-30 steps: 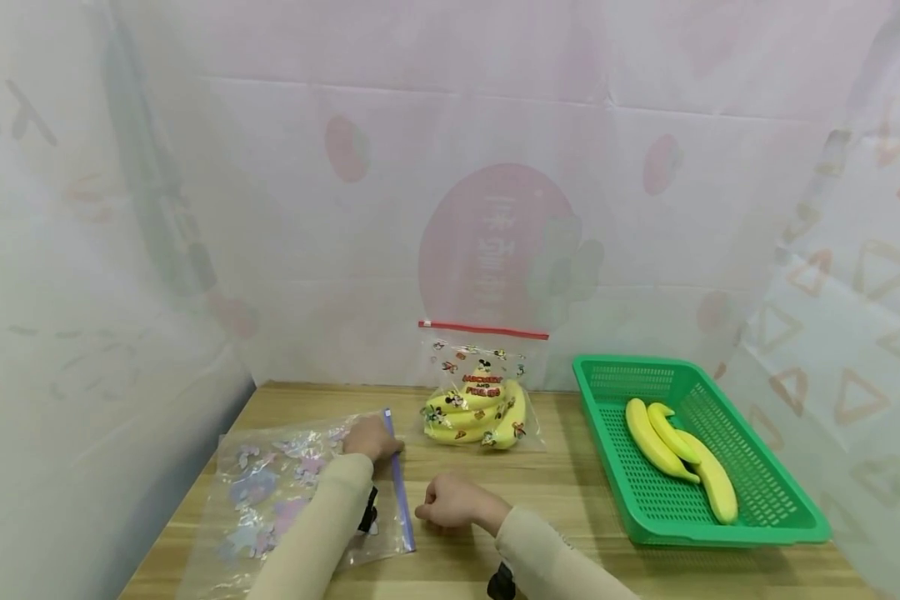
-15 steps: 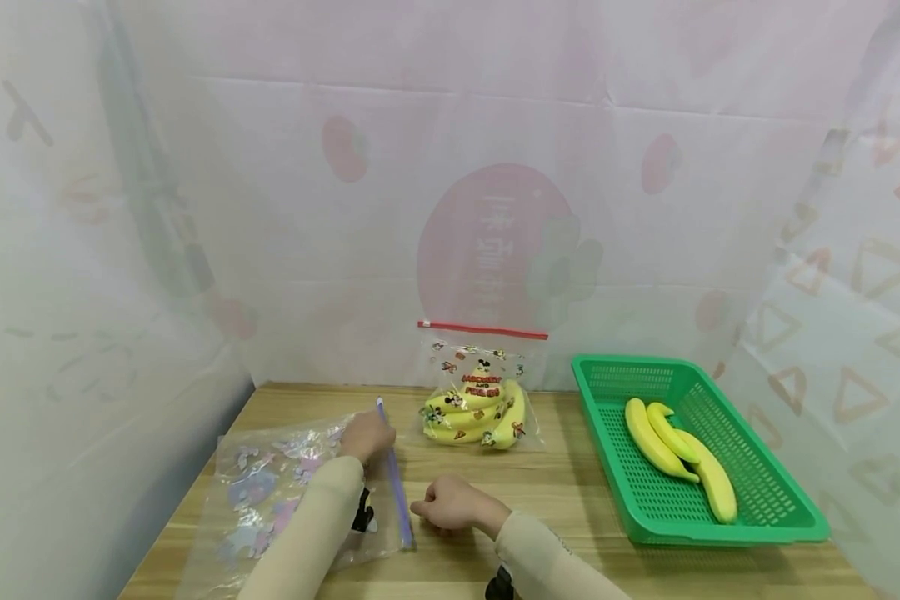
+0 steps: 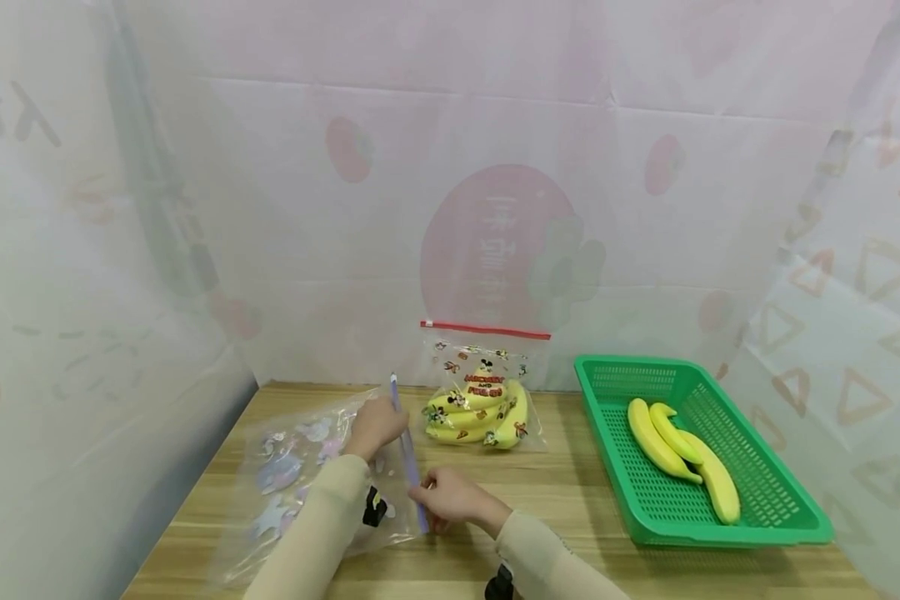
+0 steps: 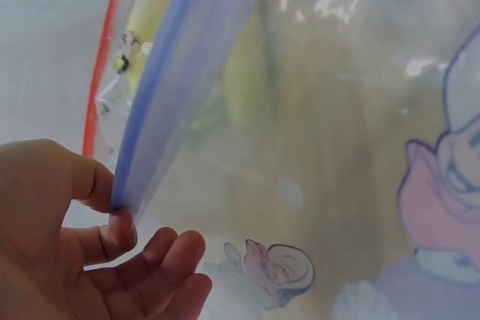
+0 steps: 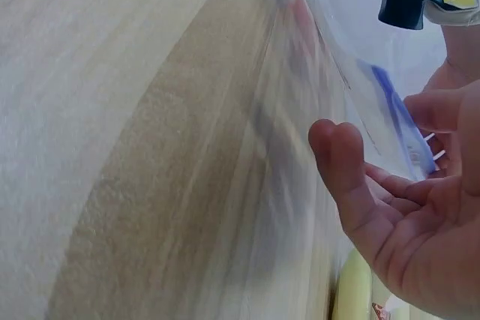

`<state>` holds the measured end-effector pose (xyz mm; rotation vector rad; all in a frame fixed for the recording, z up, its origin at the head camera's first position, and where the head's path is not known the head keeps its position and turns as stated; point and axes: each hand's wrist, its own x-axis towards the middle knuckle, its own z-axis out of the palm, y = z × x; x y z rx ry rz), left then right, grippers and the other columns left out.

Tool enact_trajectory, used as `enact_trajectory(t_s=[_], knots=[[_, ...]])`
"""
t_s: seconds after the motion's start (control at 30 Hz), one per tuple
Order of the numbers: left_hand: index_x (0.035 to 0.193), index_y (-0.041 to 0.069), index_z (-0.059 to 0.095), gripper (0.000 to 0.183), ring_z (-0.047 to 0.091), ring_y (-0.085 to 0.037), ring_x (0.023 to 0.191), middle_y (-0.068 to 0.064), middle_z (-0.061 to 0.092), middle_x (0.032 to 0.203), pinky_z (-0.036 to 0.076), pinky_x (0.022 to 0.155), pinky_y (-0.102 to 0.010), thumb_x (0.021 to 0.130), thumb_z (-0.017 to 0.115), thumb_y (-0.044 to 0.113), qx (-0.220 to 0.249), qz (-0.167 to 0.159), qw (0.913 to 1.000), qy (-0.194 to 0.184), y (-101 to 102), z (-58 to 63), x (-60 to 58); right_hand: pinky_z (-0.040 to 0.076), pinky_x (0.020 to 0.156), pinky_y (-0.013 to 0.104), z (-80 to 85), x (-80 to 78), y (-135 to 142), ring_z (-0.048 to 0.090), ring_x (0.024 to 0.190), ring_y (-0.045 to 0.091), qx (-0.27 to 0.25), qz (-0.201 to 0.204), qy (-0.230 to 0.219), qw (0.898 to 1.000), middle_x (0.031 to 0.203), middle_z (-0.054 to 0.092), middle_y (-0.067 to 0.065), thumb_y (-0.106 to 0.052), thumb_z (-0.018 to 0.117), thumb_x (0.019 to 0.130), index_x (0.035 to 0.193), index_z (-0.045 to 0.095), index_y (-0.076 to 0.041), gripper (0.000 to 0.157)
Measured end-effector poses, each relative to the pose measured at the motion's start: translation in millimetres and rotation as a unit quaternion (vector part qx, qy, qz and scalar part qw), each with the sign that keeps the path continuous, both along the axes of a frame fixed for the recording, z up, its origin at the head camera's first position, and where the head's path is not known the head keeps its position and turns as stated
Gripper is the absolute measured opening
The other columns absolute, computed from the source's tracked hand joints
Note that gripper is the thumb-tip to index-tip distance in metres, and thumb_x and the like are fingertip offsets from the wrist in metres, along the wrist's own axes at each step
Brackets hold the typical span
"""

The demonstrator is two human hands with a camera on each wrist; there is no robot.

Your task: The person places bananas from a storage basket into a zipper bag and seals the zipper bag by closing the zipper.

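A clear zip bag [image 3: 277, 475] with pastel cartoon prints and a purple zip strip [image 3: 407, 450] is at the left of the table, its zip edge raised. My left hand [image 3: 377, 425] pinches the strip near its far end. In the left wrist view, thumb and finger of the left hand [image 4: 97, 237] meet at the strip's end. My right hand [image 3: 453, 497] grips the near end of the strip. In the right wrist view, the right hand [image 5: 420, 207] lies beside the strip, and its exact hold is partly hidden.
A clear bag with a red zip [image 3: 484, 331] holding several bananas [image 3: 468, 417] stands against the back sheet. At the right, a green basket [image 3: 727, 533] contains three bananas [image 3: 718, 483]. Printed sheets [image 3: 330, 233] enclose the wooden table [image 3: 547, 483].
The left hand has lifted the purple zip edge up and slightly right. The right hand, earlier loosely curled beside the bag, now grips the strip's near end. Basket and banana bag stay put.
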<state>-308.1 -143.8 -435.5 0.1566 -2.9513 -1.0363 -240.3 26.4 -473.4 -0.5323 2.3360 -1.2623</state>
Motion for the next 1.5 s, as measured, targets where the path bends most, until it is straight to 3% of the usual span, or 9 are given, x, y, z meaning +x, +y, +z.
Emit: enact_trajectory(t_s=[0.3, 0.53, 0.67, 0.8, 0.97, 1.23, 1.4, 1.5], knots=[[0.064, 0.013, 0.042, 0.024, 0.034, -0.012, 0.043, 0.001, 0.039, 0.054, 0.029, 0.037, -0.023, 0.087, 0.048, 0.018, 0.018, -0.013, 0.9990, 0.037, 27, 18.2, 5.8, 0.053, 0.049, 0.037, -0.8, -11.6, 15, 0.061, 0.059, 0.019, -0.063, -0.017, 0.031, 0.997, 0.082, 0.063, 0.010, -0.020, 0.056, 0.095, 0.122, 0.055, 0.001, 0.034], [0.063, 0.014, 0.042, 0.026, 0.032, -0.011, 0.042, 0.003, 0.036, 0.051, 0.028, 0.037, -0.023, 0.087, 0.049, 0.018, 0.034, -0.039, 0.9959, 0.074, 48, 35.0, 13.9, 0.049, 0.046, 0.030, 9.7, -14.5, 33, 0.056, 0.051, 0.015, -0.082, -0.016, 0.065, 0.994, 0.081, 0.063, 0.011, -0.010, 0.050, 0.095, 0.098, 0.056, 0.001, 0.013], [0.065, 0.013, 0.043, 0.024, 0.031, -0.010, 0.044, 0.003, 0.036, 0.053, 0.027, 0.038, -0.023, 0.087, 0.051, 0.018, 0.042, -0.049, 0.9939, 0.090, 60, 39.0, 17.2, 0.050, 0.047, 0.030, 15.0, -15.6, 41, 0.059, 0.051, 0.019, -0.094, -0.033, 0.080, 0.992, 0.083, 0.066, 0.011, -0.010, 0.051, 0.095, 0.097, 0.058, 0.000, 0.013], [0.066, 0.013, 0.043, 0.023, 0.031, -0.010, 0.044, 0.002, 0.038, 0.055, 0.027, 0.038, -0.022, 0.087, 0.052, 0.018, 0.046, -0.056, 0.9928, 0.096, 73, 39.9, 21.3, 0.052, 0.048, 0.032, 15.2, -16.5, 49, 0.063, 0.050, 0.024, -0.105, -0.037, 0.076, 0.991, 0.081, 0.067, 0.011, -0.012, 0.050, 0.097, 0.105, 0.059, 0.003, 0.020], [0.067, 0.013, 0.046, 0.024, 0.036, -0.011, 0.046, 0.001, 0.043, 0.056, 0.031, 0.040, -0.023, 0.089, 0.052, 0.019, 0.034, -0.079, 0.9896, 0.116, 85, 37.8, 23.1, 0.047, 0.040, 0.028, 14.6, -16.1, 60, 0.061, 0.044, 0.021, -0.114, -0.034, 0.098, 0.988, 0.074, 0.066, 0.010, -0.008, 0.044, 0.099, 0.110, 0.060, 0.009, 0.026], [0.067, 0.012, 0.052, 0.036, 0.040, -0.012, 0.045, -0.001, 0.049, 0.057, 0.034, 0.039, -0.024, 0.092, 0.057, 0.038, 0.052, -0.107, 0.9882, 0.096, 95, 30.1, 29.7, 0.046, 0.037, 0.029, 19.1, -10.9, 68, 0.059, 0.043, 0.020, -0.065, -0.031, 0.119, 0.990, 0.073, 0.063, 0.006, -0.006, 0.039, 0.101, 0.116, 0.055, 0.010, 0.028], [0.065, 0.012, 0.048, 0.030, 0.037, -0.011, 0.045, 0.001, 0.043, 0.055, 0.031, 0.041, -0.023, 0.092, 0.054, 0.025, 0.059, -0.127, 0.9844, 0.107, 98, 24.9, 32.0, 0.047, 0.036, 0.031, 22.0, -5.2, 69, 0.057, 0.042, 0.018, -0.042, -0.024, 0.124, 0.991, 0.081, 0.063, 0.006, 0.000, 0.037, 0.098, 0.128, 0.046, 0.007, 0.032], [0.064, 0.013, 0.045, 0.027, 0.034, -0.012, 0.046, 0.001, 0.040, 0.054, 0.029, 0.042, -0.024, 0.090, 0.050, 0.016, 0.081, -0.125, 0.9829, 0.109, 99, 23.4, 32.2, 0.046, 0.036, 0.029, 22.6, -3.8, 71, 0.057, 0.043, 0.019, -0.043, -0.024, 0.116, 0.992, 0.078, 0.064, 0.008, 0.000, 0.040, 0.097, 0.123, 0.050, 0.006, 0.029]])
